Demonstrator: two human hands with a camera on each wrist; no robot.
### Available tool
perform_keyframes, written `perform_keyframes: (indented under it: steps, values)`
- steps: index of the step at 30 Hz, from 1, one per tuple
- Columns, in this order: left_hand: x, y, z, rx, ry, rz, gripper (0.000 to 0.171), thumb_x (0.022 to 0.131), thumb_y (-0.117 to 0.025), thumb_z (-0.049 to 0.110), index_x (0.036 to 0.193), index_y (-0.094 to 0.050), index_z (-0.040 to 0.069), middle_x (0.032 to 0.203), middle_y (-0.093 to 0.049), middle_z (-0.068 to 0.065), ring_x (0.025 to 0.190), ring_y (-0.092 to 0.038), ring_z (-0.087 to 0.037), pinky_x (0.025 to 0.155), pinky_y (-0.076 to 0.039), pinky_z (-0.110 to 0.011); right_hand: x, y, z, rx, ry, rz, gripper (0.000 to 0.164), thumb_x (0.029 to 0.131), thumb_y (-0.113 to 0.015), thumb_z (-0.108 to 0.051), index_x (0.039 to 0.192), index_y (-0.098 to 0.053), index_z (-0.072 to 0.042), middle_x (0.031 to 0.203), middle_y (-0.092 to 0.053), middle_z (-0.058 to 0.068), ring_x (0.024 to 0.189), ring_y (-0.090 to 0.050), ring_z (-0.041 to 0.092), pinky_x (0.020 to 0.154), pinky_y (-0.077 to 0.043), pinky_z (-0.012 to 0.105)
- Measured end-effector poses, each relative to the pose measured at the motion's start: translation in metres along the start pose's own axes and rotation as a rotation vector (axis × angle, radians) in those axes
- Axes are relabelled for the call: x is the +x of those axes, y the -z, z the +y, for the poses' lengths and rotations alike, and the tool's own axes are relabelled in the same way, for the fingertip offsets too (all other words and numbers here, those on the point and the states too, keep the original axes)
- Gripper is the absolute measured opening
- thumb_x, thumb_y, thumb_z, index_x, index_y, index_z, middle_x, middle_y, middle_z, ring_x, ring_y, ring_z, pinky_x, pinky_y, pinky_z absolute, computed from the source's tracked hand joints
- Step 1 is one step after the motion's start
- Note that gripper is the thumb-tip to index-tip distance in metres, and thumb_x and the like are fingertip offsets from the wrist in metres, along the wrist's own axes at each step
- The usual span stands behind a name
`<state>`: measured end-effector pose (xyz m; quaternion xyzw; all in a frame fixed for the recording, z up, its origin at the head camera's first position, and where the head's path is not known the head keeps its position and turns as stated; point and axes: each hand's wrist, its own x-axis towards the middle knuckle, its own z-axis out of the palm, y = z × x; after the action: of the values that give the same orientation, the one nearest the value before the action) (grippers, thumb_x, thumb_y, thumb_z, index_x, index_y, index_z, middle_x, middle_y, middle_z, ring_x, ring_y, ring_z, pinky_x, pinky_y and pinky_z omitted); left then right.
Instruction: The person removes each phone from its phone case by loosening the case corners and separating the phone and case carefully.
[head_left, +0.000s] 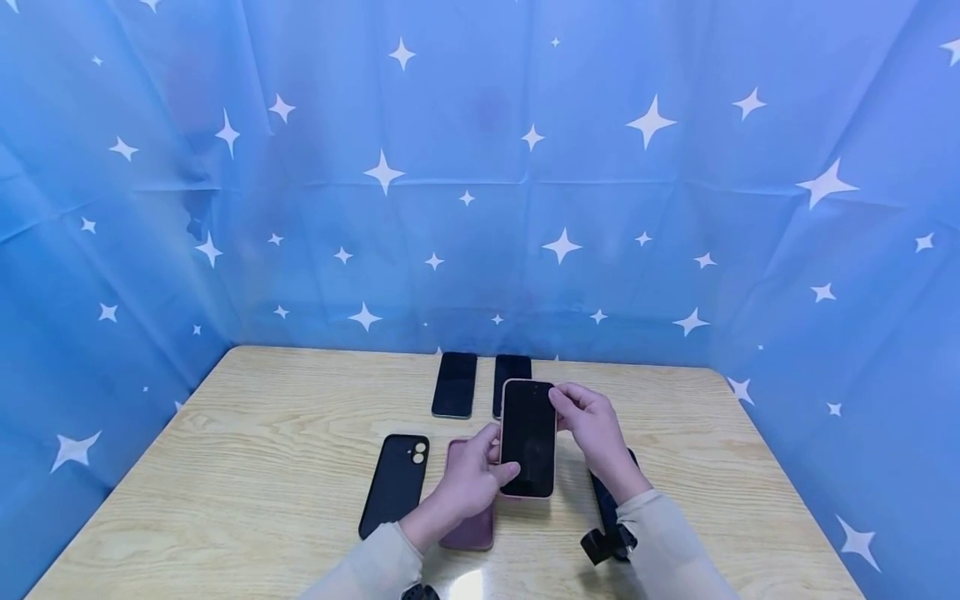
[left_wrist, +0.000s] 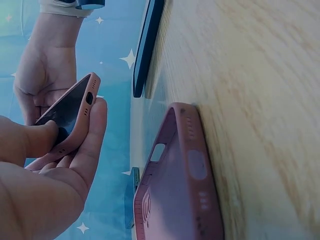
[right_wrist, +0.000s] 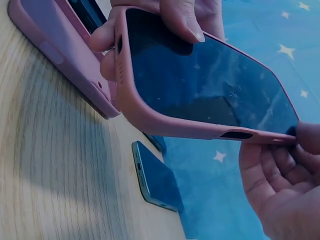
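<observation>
Both hands hold a smartphone (head_left: pixel 527 442) with a dark screen, seated in a pink phone case (right_wrist: pixel 170 122), raised over the table with the screen facing me. My left hand (head_left: pixel 468 479) grips its lower left side, thumb over the screen's edge and fingers behind. At the upper right corner, my right hand (head_left: pixel 596 421) pinches the phone and case between thumb and fingers. Under my left hand, a mauve phone case (left_wrist: pixel 200 200) lies on the table with its hollow side up. A black phone case (head_left: pixel 393 487) with camera holes lies left of it.
Two dark phones lie near the table's back edge, a left one (head_left: pixel 454 385) and a right one (head_left: pixel 512 367) partly hidden behind the held phone. Another dark flat item (head_left: pixel 606 504) lies partly under my right forearm. A blue star-printed curtain (head_left: pixel 480 225) surrounds the wooden table (head_left: pixel 285 467).
</observation>
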<state>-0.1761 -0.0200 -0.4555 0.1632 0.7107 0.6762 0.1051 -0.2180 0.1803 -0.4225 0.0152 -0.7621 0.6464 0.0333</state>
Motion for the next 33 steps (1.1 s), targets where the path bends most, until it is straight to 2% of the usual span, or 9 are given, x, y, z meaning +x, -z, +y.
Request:
perform_keyframes:
  steps: [6, 13, 18, 23, 25, 29, 33]
  values:
    - [-0.0004, -0.0015, -0.0022, 0.032, -0.011, -0.018, 0.023, 0.097, -0.059, -0.011, 0.118, -0.056, -0.002, 0.107, -0.075, -0.026, 0.101, -0.073, -0.038, 0.079, -0.060, -0.027, -0.0014, 0.0001, 0.0000, 0.031, -0.024, 0.013, 0.026, 0.106, -0.057, -0.009, 0.108, -0.070, 0.013, 0.076, -0.067, 0.003, 0.068, -0.064, 0.015, 0.067, -0.059, 0.028]
    - [-0.0013, -0.0016, -0.0017, 0.027, -0.031, -0.024, 0.028, 0.098, -0.057, -0.011, 0.124, -0.055, -0.004, 0.107, -0.074, -0.028, 0.099, -0.073, -0.041, 0.080, -0.062, -0.034, -0.0016, 0.0011, -0.0016, 0.075, -0.008, 0.000, 0.026, 0.106, -0.054, -0.004, 0.101, -0.065, 0.019, 0.074, -0.064, 0.003, 0.065, -0.061, 0.014, 0.065, -0.057, 0.027]
    - [-0.0015, -0.0005, -0.0015, -0.005, -0.026, -0.023, 0.029, 0.097, -0.057, -0.013, 0.125, -0.055, -0.006, 0.107, -0.073, -0.031, 0.099, -0.073, -0.043, 0.076, -0.064, -0.040, -0.0019, 0.0014, -0.0015, 0.101, -0.003, -0.012, 0.027, 0.107, -0.051, -0.001, 0.099, -0.063, 0.021, 0.072, -0.061, 0.003, 0.063, -0.060, 0.014, 0.064, -0.057, 0.027]
    - [0.0001, 0.0019, -0.0023, 0.023, -0.031, -0.029, 0.030, 0.097, -0.057, -0.013, 0.126, -0.057, -0.006, 0.107, -0.074, -0.029, 0.101, -0.073, -0.039, 0.079, -0.061, -0.028, -0.0017, 0.0013, -0.0001, 0.124, 0.009, -0.019, 0.027, 0.107, -0.047, 0.001, 0.096, -0.062, 0.021, 0.069, -0.060, 0.003, 0.062, -0.059, 0.014, 0.062, -0.056, 0.026]
    - [0.0009, 0.0032, -0.0027, 0.020, -0.029, -0.033, 0.030, 0.097, -0.058, -0.013, 0.126, -0.057, -0.006, 0.106, -0.074, -0.028, 0.099, -0.073, -0.038, 0.079, -0.061, -0.027, -0.0020, 0.0012, 0.0000, 0.131, 0.010, -0.019, 0.026, 0.107, -0.047, 0.001, 0.096, -0.062, 0.020, 0.069, -0.060, 0.002, 0.062, -0.059, 0.013, 0.062, -0.056, 0.026]
    - [0.0016, 0.0049, -0.0025, -0.013, -0.012, -0.044, 0.030, 0.097, -0.058, -0.013, 0.126, -0.057, -0.006, 0.105, -0.074, -0.029, 0.097, -0.074, -0.039, 0.077, -0.063, -0.032, -0.0025, 0.0015, -0.0004, 0.141, 0.016, -0.022, 0.025, 0.107, -0.046, 0.002, 0.098, -0.062, 0.019, 0.069, -0.059, 0.001, 0.062, -0.058, 0.012, 0.062, -0.056, 0.026]
    - [0.0026, 0.0056, -0.0014, -0.001, -0.004, -0.049, 0.028, 0.097, -0.057, -0.013, 0.124, -0.058, -0.004, 0.103, -0.075, -0.027, 0.095, -0.074, -0.036, 0.076, -0.060, -0.025, -0.0027, 0.0018, 0.0005, 0.169, 0.008, -0.026, 0.025, 0.108, -0.045, 0.002, 0.097, -0.063, 0.016, 0.070, -0.060, 0.000, 0.063, -0.058, 0.012, 0.062, -0.055, 0.025]
